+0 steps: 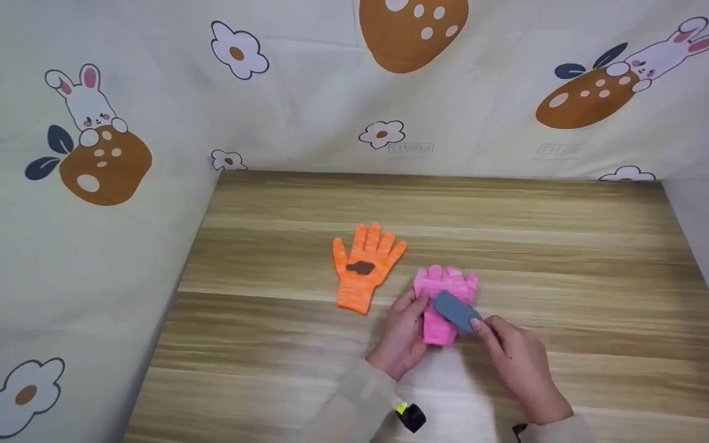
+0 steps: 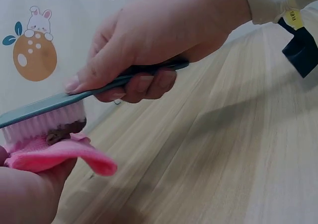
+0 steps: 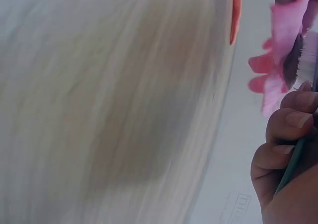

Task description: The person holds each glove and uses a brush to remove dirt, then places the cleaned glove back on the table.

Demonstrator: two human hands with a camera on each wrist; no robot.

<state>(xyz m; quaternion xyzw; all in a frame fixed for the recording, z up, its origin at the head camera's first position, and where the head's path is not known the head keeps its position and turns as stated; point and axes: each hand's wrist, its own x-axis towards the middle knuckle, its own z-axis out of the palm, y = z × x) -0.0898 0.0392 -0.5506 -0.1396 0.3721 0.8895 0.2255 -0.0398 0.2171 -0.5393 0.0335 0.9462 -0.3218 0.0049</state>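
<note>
Pink glove (image 1: 437,332): held off the tabletop (image 1: 607,295) in the left hand (image 1: 400,332); serves as landmark for every place below. Looks knitted, very light, soft and stretchy, drooping at one free end. Probably hard to damage, yet apt to sag, bunch or slide under pressure. Best taken by an edge, with support spread beneath.
Dark stain (image 3: 292,62): on the upper face of the pink glove, partly covered by bristles. Cannot tell whether damp or dry.
Brush (image 1: 456,311): on top of the pink glove, slanting from mid-face toward the near right side. Looks light, stiff and smooth-backed, perhaps a little slippery if wet. Best taken by the handle (image 3: 293,164).
Bristles (image 2: 44,124): turned down against the upper face of the pink glove, beside and over the stain. Look pale, dense and springy, likely to bend rather than tear knit.
Left hand: along the left edge of the pink glove and beneath, clamped on it with thumb above and fingers below. Reaching in from the near left.
Right hand (image 1: 517,357): right of the pink glove and nearer the person, clamped on the handle, wrapped round with curled fingers, pressing along the back with the thumb. Raised clear of the tabletop.
Orange glove (image 1: 364,286): left of the pink glove and farther away, lying flat, marked mid-palm with a dark patch (image 1: 360,267). Touched by neither hand.
</note>
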